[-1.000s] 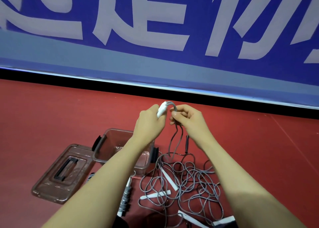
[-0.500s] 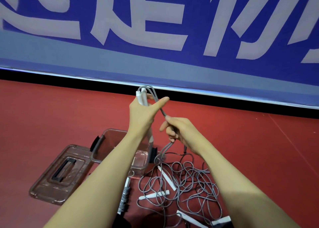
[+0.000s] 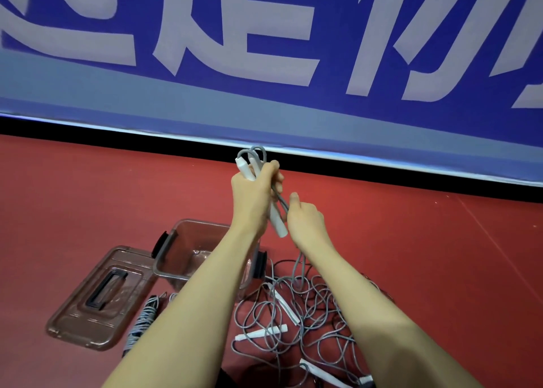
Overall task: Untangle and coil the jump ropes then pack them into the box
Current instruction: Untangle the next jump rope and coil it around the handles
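My left hand [image 3: 254, 195] is raised above the floor and grips two white jump rope handles [image 3: 277, 221] side by side, their grey cord looping over the top. My right hand [image 3: 305, 221] is just below and to the right, closed around the grey cord [image 3: 298, 265] that hangs down from the handles. The cord runs into a tangled pile of grey jump ropes [image 3: 296, 314] with several white handles on the red floor. The clear brown box [image 3: 167, 260] stands open under my left forearm, partly hidden by it.
The box's lid [image 3: 88, 305] lies flat on the floor to the left of the box. A coiled grey rope bundle [image 3: 141, 323] lies between lid and pile. A blue banner wall [image 3: 264, 64] with a black base strip runs across the back.
My left hand has risen with the handles, now two held together. My right hand has slid down the cord from the handles' top, pulling it taut from the pile.
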Tool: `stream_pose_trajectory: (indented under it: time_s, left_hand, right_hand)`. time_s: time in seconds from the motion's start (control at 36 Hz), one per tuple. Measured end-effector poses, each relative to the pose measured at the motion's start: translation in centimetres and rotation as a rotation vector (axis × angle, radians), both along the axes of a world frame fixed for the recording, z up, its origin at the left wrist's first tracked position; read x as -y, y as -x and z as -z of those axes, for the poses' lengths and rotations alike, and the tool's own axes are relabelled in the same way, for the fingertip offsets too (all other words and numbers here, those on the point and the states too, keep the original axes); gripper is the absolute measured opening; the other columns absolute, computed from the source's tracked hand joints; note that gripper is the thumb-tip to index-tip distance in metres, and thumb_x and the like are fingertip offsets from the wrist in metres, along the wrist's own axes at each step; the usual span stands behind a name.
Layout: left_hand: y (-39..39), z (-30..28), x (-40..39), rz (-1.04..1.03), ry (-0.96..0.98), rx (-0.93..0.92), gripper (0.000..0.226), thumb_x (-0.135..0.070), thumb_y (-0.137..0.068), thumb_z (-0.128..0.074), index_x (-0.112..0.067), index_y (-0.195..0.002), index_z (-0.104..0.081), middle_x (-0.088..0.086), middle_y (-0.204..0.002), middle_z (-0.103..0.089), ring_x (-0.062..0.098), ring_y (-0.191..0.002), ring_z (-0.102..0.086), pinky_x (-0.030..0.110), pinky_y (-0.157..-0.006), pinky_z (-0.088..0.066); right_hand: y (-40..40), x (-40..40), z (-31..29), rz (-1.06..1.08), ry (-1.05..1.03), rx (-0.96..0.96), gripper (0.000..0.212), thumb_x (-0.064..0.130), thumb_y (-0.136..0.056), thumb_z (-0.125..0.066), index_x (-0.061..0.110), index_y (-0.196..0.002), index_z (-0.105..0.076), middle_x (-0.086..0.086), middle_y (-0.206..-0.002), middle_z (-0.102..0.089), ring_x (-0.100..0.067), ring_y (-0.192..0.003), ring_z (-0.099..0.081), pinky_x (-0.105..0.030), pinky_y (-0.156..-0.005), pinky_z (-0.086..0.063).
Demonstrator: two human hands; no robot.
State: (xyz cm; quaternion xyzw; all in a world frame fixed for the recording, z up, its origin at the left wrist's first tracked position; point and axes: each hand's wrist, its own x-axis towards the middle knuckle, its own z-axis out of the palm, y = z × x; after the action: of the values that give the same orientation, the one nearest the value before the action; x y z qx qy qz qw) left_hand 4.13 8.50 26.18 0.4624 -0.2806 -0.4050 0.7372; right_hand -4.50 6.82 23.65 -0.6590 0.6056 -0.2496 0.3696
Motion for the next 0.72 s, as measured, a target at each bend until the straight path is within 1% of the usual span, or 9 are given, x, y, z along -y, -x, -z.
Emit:
stream_pose_trajectory:
  time_s: [0.08,0.17,0.25,0.33,0.39,0.47,0.58,0.64,0.72]
  left_hand:
    - [0.3,0.2,0.5,0.018,0.004,-0.110,0.043,-0.010,-0.088,-0.061,-0.015,-0.048,-0.044,-0.003,-0.042,-0.042,0.013,-0.042,-0.038,0.029,-0.054,-0.035]
    - [0.6,0.3,0.8,0.035,0.005,-0.177,0.052,-0.014,-0.089,-0.061,-0.020,-0.043,-0.038,-0.005,-0.038,-0.031,0.012,-0.040,-0.033,0.029,-0.054,-0.036]
    - [0.6,0.4,1.0,0.041,0.015,-0.267,0.055,-0.020,-0.088,-0.064,-0.019,-0.041,-0.035,0.000,-0.041,-0.028,0.014,-0.040,-0.032,0.024,-0.045,-0.036]
    - [0.3,0.5,1.0,0.031,0.013,-0.361,0.054,-0.021,-0.088,-0.064,-0.017,-0.042,-0.036,0.000,-0.040,-0.033,0.013,-0.037,-0.031,0.021,-0.041,-0.034]
    - [0.0,0.7,1.1,0.040,0.022,-0.428,0.048,-0.020,-0.088,-0.062,-0.014,-0.047,-0.037,0.004,-0.045,-0.045,0.013,-0.036,-0.032,0.020,-0.040,-0.033]
    - [-0.4,1.0,1.1,0.042,0.028,-0.475,0.045,-0.017,-0.090,-0.057,-0.012,-0.046,-0.045,0.008,-0.062,-0.062,0.012,-0.036,-0.038,0.020,-0.041,-0.036]
    - [-0.4,1.3,0.9,0.019,-0.076,-0.323,0.018,-0.026,-0.088,-0.064,-0.008,-0.083,-0.064,0.005,-0.084,-0.069,0.017,-0.063,-0.064,0.030,-0.063,-0.053]
    - [-0.8,1.5,0.9,-0.015,-0.128,-0.254,0.043,-0.036,-0.082,-0.071,-0.004,-0.109,-0.060,0.005,-0.094,-0.067,0.019,-0.084,-0.067,0.036,-0.080,-0.053]
    - [-1.8,2.3,0.8,-0.112,-0.188,-0.002,0.078,-0.046,-0.080,-0.070,-0.007,-0.138,-0.035,0.011,-0.133,-0.049,0.022,-0.119,-0.051,0.040,-0.104,-0.041]
  right_hand:
    - [0.0,-0.1,0.3,0.021,-0.029,0.037,0.051,0.025,-0.104,-0.017,-0.004,-0.125,-0.053,-0.030,-0.117,-0.058,-0.038,-0.116,-0.048,-0.040,-0.092,-0.037]
    - [-0.1,0.1,0.7,0.103,-0.045,0.075,0.059,0.039,-0.103,-0.021,-0.005,-0.104,-0.059,-0.029,-0.113,-0.059,-0.036,-0.109,-0.053,-0.036,-0.079,-0.039]
    - [-0.3,0.2,1.1,0.173,-0.079,0.113,0.056,0.050,-0.099,-0.023,0.005,-0.082,-0.052,-0.028,-0.108,-0.061,-0.030,-0.081,-0.056,-0.034,-0.067,-0.040]
    - [-0.6,0.4,1.4,0.171,-0.154,0.192,0.062,0.055,-0.096,-0.024,0.005,-0.090,-0.060,-0.022,-0.091,-0.066,-0.027,-0.067,-0.059,-0.031,-0.058,-0.050]
    - [-0.7,0.4,1.0,0.157,-0.217,0.256,0.057,0.053,-0.098,-0.027,0.006,-0.090,-0.058,-0.015,-0.069,-0.061,-0.021,-0.044,-0.051,-0.019,-0.040,-0.038]
    - [-0.8,0.4,0.8,0.183,-0.162,0.277,0.049,0.046,-0.099,-0.032,0.009,-0.074,-0.052,-0.010,-0.050,-0.050,-0.021,-0.039,-0.045,-0.022,-0.042,-0.032]
    - [-0.5,0.8,0.6,0.246,-0.076,0.254,0.047,0.037,-0.100,-0.033,0.008,-0.066,-0.048,-0.009,-0.045,-0.046,-0.022,-0.038,-0.044,-0.026,-0.045,-0.032]
    - [-0.2,1.2,0.6,0.274,-0.022,0.212,0.047,0.037,-0.100,-0.033,0.005,-0.072,-0.053,-0.014,-0.054,-0.052,-0.026,-0.048,-0.052,-0.030,-0.049,-0.040]
    - [0.5,1.6,0.8,0.296,0.059,0.127,0.049,0.041,-0.099,-0.031,0.008,-0.073,-0.056,-0.025,-0.081,-0.063,-0.036,-0.076,-0.062,-0.041,-0.069,-0.051]
